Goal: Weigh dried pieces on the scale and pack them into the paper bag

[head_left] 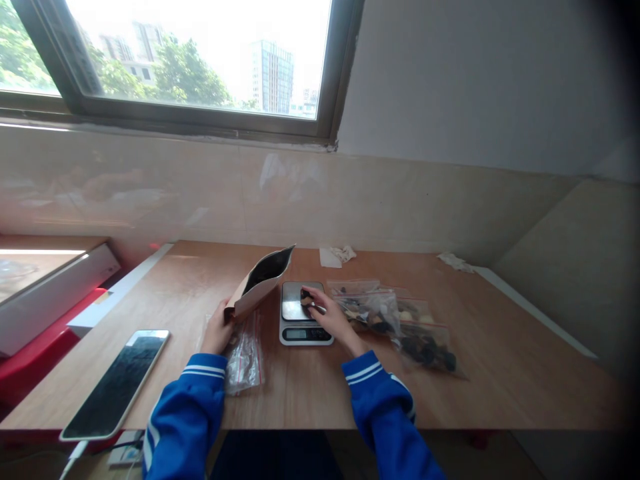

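Right hand (327, 315) rests on top of the scale (305, 313), fingers bent over smth small & dark on the plate; can't tell if it grips it or just touches. Left hand (219, 330) is closed on the bottom of a brown paper bag (260, 283), just left of the scale. Bag leans w/ its open mouth up & toward the scale, dark inside. Both arms have blue sleeves w/ white stripes.

Now big to small, all by the scale:

Table (500, 373) is wood & holds it all. Window (200, 60) is far behind the scale, up on the wall, w/ trees & tall houses outside. Tablet (117, 381) lies flat, well left of the scale & nearer the person, screen dark, w/ a white cable at its near end. Clear bags w/ dark bits (400, 323) lie just right of the scale, touching each other. Empty clear bag (245, 360) lies left of the scale, under the left hand. White crumpled paper (337, 255) sits just behind the scale. One more white scrap (455, 261) is behind the scale & well to the right.
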The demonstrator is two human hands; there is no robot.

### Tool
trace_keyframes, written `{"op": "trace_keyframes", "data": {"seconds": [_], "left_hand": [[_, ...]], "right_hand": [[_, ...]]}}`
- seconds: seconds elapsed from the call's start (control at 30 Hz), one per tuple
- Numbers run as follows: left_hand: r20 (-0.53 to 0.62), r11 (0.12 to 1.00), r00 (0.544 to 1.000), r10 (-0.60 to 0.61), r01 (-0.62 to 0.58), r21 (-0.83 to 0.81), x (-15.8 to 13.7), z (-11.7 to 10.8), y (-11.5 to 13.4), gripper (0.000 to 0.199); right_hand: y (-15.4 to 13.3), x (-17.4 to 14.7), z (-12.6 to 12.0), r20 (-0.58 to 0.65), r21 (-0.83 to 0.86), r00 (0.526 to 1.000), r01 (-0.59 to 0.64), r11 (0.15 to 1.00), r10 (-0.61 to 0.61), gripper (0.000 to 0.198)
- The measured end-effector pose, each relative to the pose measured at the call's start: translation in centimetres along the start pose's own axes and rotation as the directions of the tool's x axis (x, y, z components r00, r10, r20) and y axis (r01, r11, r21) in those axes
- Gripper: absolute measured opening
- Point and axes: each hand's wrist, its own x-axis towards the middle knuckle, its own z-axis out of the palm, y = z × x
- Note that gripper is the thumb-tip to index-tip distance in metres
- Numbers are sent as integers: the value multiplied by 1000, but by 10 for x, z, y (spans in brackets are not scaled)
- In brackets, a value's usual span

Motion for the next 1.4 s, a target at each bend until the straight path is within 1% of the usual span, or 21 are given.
{"op": "trace_keyframes", "data": {"seconds": [0.2,0.3,0.37,0.47,0.57,0.67,0.77,0.83,0.9,0.97,1.03,1.1,1.17,1.23,1.3,1.37,1.4], "left_hand": [[10,1000,1000,-9,8,29,-1,0,0,36],[20,999,1000,-17,16,46,0,0,-3,39],[24,998,1000,-20,18,59,0,1,-6,39],[17,997,1000,-20,19,72,0,2,-8,40],[17,997,1000,-18,16,74,0,2,-9,45],[25,997,999,-23,21,77,1,2,-8,48],[22,996,999,-29,28,80,1,1,-7,48],[26,997,999,-29,26,78,1,1,-6,49],[27,997,999,-27,25,74,1,1,-5,49],[21,997,999,-30,29,74,0,1,-5,48],[18,996,999,-35,34,77,0,1,-4,47],[26,996,999,-32,30,79,0,0,-3,45],[31,997,999,-19,16,79,0,0,-1,44],[34,997,999,-11,8,79,-1,-1,1,45],[40,997,999,-17,14,80,-2,-3,4,47],[49,997,999,-18,14,78,-3,-4,6,49],[52,997,999,-9,5,76,-4,-4,7,50]], "right_hand": [[-7,-9,-6,-14,-204,997,76,976,-80,49],[-4,-12,-10,-22,-240,995,90,967,-99,50],[-1,-13,-12,-52,-235,993,87,968,-102,49],[6,-16,-13,-114,-251,990,51,967,-82,38],[8,-18,-11,-130,-298,990,12,954,-53,30],[2,-19,-6,-92,-344,993,32,939,-68,33],[-9,-21,0,10,-407,993,110,907,-116,38],[-14,-21,4,64,-439,990,139,888,-124,41],[-16,-21,7,72,-444,990,143,885,-124,42],[-14,-20,7,22,-420,992,125,899,-128,41],[-10,-17,6,-72,-386,990,87,918,-124,39],[-10,-12,4,-171,-349,978,52,936,-118,37],[-17,-9,2,-255,-295,958,50,954,-129,36],[-34,-7,0,-306,-196,943,71,978,-130,32],[-60,-7,0,-297,-55,949,91,994,-103,26],[-89,-8,0,-222,65,970,111,992,-94,23],[-103,-9,0,-176,73,978,127,989,-112,23]]}}
